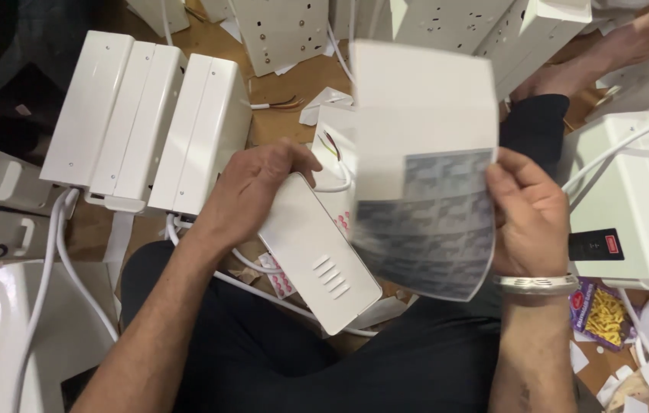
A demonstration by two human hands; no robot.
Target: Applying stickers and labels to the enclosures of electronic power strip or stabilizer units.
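Observation:
My left hand (252,191) grips the upper end of a white rectangular plastic cover (317,256) with several small vent slots, held over my lap. My right hand (527,214) pinches the right edge of a blurred sheet of paper (424,164), white on top and printed with a grey grid of labels below. The sheet hangs in front of a white casing with red and dark wires (332,145). A metal bangle (535,284) sits on my right wrist.
Three white long casings (148,122) lie side by side at the left. More white units (630,199) with a black switch stand at the right. White cables (56,260) trail at the left. A small bag of yellow plugs (600,313) and paper scraps lie at lower right.

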